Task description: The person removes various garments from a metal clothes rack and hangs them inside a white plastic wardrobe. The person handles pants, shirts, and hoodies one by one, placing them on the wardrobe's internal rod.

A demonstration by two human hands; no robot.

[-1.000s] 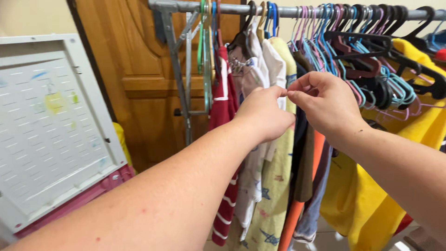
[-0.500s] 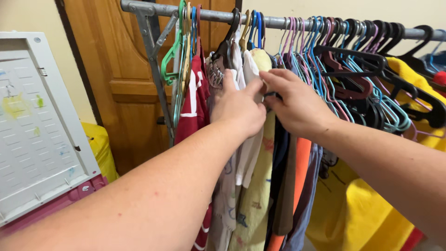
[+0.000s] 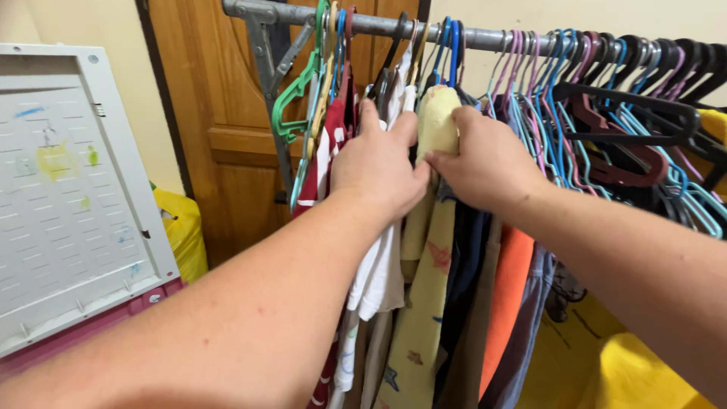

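Rail: grey clothes rail [image 3: 485,36] runs level, left to right.
Garment: pale yellow garment [image 3: 424,303] hangs lengthwise straight down from it.
Right hand [image 3: 485,163]: pinching the garment's shoulder.
Left hand [image 3: 376,167]: fingers curled into neighbouring white shirt [image 3: 379,273].

The garment [image 3: 435,250] is pale yellow with small orange and blue prints. Beside it hang an orange garment [image 3: 506,303] and a red-and-white one [image 3: 327,151] — hangers [image 3: 606,98] run green, blue, purple, black.
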